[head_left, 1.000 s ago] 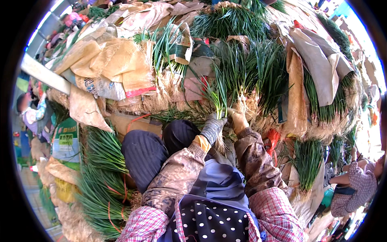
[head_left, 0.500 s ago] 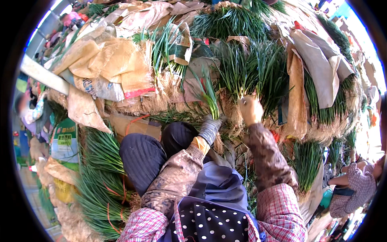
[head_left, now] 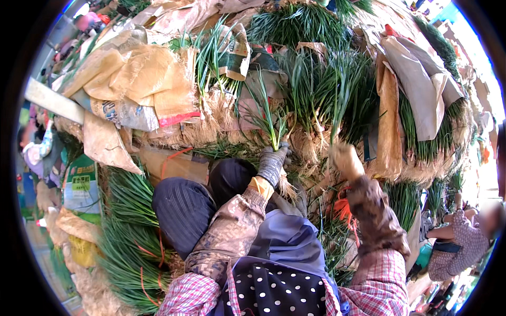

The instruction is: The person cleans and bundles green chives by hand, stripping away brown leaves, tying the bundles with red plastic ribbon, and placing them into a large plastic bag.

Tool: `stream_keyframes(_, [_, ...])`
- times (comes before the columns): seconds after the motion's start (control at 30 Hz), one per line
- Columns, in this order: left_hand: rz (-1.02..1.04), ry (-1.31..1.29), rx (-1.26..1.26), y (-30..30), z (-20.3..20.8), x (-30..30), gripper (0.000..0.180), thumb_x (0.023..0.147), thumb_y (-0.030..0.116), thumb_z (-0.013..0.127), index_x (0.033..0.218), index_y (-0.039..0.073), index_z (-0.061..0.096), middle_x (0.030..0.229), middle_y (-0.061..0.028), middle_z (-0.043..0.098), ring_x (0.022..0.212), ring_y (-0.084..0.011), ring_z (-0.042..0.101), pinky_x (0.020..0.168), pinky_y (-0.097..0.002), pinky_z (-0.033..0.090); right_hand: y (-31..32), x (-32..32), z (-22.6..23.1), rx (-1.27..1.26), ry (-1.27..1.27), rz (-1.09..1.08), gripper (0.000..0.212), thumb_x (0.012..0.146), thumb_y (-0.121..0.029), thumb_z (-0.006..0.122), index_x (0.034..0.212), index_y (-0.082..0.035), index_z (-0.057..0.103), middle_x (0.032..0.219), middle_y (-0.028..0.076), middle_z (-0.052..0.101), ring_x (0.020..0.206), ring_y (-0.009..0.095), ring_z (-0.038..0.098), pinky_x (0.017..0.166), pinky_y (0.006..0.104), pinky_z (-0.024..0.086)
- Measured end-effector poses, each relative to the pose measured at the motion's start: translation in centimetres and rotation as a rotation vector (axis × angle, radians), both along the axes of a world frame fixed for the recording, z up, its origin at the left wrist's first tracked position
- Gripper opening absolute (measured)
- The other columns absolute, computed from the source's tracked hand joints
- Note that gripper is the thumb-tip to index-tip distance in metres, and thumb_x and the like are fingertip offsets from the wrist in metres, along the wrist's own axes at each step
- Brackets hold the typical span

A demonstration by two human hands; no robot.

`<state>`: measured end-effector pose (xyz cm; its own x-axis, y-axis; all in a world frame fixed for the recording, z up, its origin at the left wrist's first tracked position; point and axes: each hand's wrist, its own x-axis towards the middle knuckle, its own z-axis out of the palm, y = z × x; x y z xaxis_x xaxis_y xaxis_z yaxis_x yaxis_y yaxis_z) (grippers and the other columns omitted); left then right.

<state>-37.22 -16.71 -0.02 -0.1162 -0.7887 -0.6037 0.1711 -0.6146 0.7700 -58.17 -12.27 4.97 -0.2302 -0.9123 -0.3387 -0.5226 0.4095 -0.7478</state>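
Note:
My left hand (head_left: 273, 163), in a dark grey glove, is closed round the lower stems of a small bunch of green onions (head_left: 272, 126). Their leaves point up and pale roots hang below the fist. To the right, my bare right hand (head_left: 348, 162) is closed and smeared by motion. A blurred green onion stalk (head_left: 334, 124) runs up from its fingertips, in front of the big pile of green onions (head_left: 311, 89) with long straw-coloured roots. What lies inside the right fingers is mostly hidden.
Beige sacking (head_left: 142, 79) covers the heap at the left, and a grey sheet (head_left: 416, 79) drapes it at the right. Tied green onion bundles (head_left: 132, 247) lie beside my left knee. Orange-red ties (head_left: 342, 208) hang below my right hand. Another person (head_left: 458, 242) is at the far right.
My right hand has moved right and down, away from the pile, with a stalk trailing at its fingers. My left hand stays near its place; the bunch in it has spread and leans more upright.

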Motion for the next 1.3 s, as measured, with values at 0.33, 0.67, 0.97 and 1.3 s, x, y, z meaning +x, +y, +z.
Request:
stream_keyframes(0.33, [-0.032, -0.473, -0.086, -1.2, -3.4, 0.0, 0.014, 0.078, 0.021, 0.064, 0.079, 0.007, 0.061, 0.062, 0.0013, 0.052, 0.055, -0.0103, 0.043, 0.051, -0.0283, 0.038, 13.1, 0.9, -6.0, 0.462, 0.470, 0.899, 0.025, 0.076, -0.030, 0.053, 0.081, -0.007, 0.065, 0.073, 0.013, 0.062, 0.068, 0.028, 0.061, 0.063, 0.0393, 0.049])
stream_keyframes(0.67, [0.027, -0.414, -0.173, -1.3, -4.7, 1.0, 0.016, 0.077, 0.020, 0.062, 0.074, 0.005, 0.059, 0.059, -0.0001, 0.050, 0.052, -0.0105, 0.042, 0.050, -0.0288, 0.038, -9.8, 11.4, -8.9, 0.056, 0.412, 0.013, 0.032, 0.075, -0.033, 0.062, 0.086, -0.002, 0.063, 0.084, 0.018, 0.062, 0.082, 0.031, 0.059, 0.073, 0.0379, 0.046])
stream_keyframes(0.97, [-0.008, 0.069, -0.100, 0.1, -1.9, 0.9, 0.013, 0.078, 0.015, 0.062, 0.084, 0.003, 0.060, 0.066, -0.0035, 0.058, 0.056, -0.0117, 0.051, 0.053, -0.0267, 0.043, 0.6, 10.8, -4.7, -0.305, 0.336, 0.314, 0.011, 0.075, -0.021, 0.059, 0.077, -0.011, 0.063, 0.070, 0.011, 0.063, 0.063, 0.023, 0.062, 0.060, 0.0349, 0.049])
stream_keyframes(1.3, [-0.060, 0.289, 0.131, 0.1, 0.7, 0.2, 0.019, 0.080, 0.022, 0.062, 0.085, 0.005, 0.055, 0.069, -0.0076, 0.062, 0.042, -0.0142, 0.054, 0.034, -0.0290, 0.042, -6.6, 3.4, -1.2, 0.088, 0.570, -0.058, 0.028, 0.078, -0.037, 0.061, 0.085, -0.010, 0.063, 0.072, 0.009, 0.063, 0.057, 0.018, 0.058, 0.054, 0.0316, 0.045])
